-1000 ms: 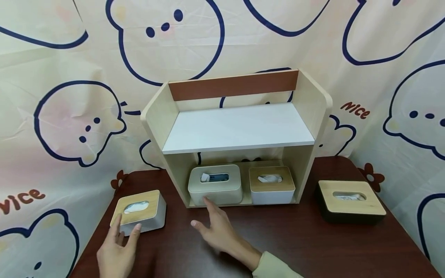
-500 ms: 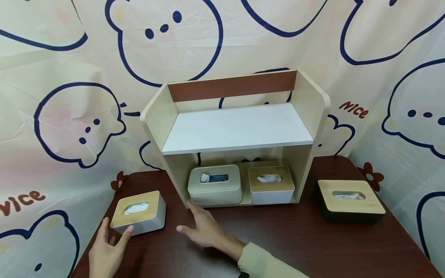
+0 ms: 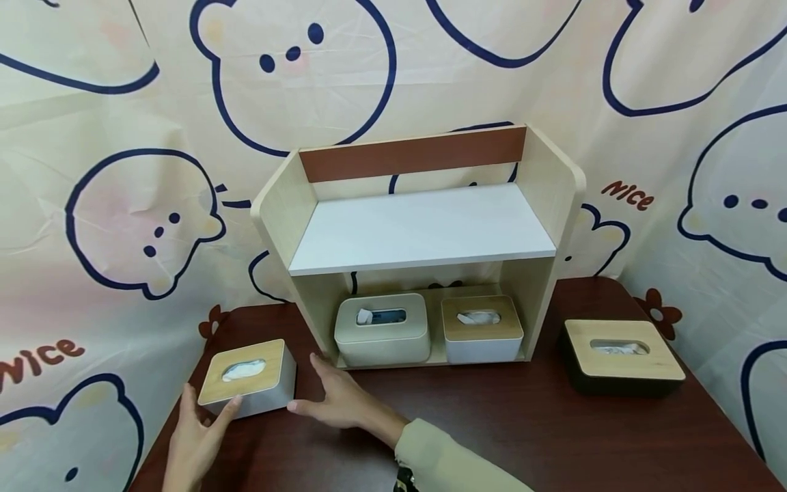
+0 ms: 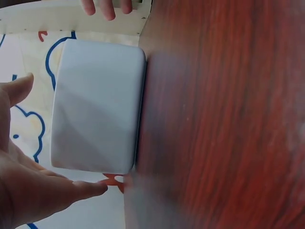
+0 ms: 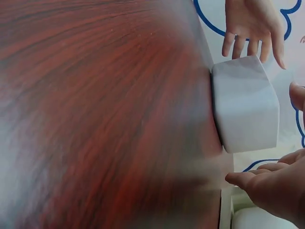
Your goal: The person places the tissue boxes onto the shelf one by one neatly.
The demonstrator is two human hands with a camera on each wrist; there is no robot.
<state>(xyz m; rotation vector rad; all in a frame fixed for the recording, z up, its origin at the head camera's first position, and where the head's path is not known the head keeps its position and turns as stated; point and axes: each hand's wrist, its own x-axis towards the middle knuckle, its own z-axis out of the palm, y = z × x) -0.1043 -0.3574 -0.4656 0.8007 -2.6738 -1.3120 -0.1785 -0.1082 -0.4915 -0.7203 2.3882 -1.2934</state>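
Note:
A tissue box (image 3: 274, 394) with a wooden lid and pale grey sides stands on the left part of the table, white tissue showing in its slot. My left hand (image 3: 195, 437) is at its near left corner, thumb and fingers spread apart. To the box's right is my right hand (image 3: 344, 400), fingers extended and thumb out, holding nothing. In the left wrist view the box's grey side (image 4: 97, 107) lies between the left thumb and fingers, with the right fingertips beyond it. From the right wrist, the box (image 5: 245, 105) appears between both hands.
A two-tier shelf (image 3: 424, 229) stands at the back middle. Its lower tier holds a grey-green tissue box (image 3: 381, 342) and a white one with a wooden lid (image 3: 482, 335). A dark box with a wooden lid (image 3: 624, 362) sits at the right. Patterned cloth (image 3: 135, 225) hangs behind the table.
My right hand has moved left, from in front of the shelf toward the left tissue box. The left hand has shifted slightly left and down. The boxes stay put.

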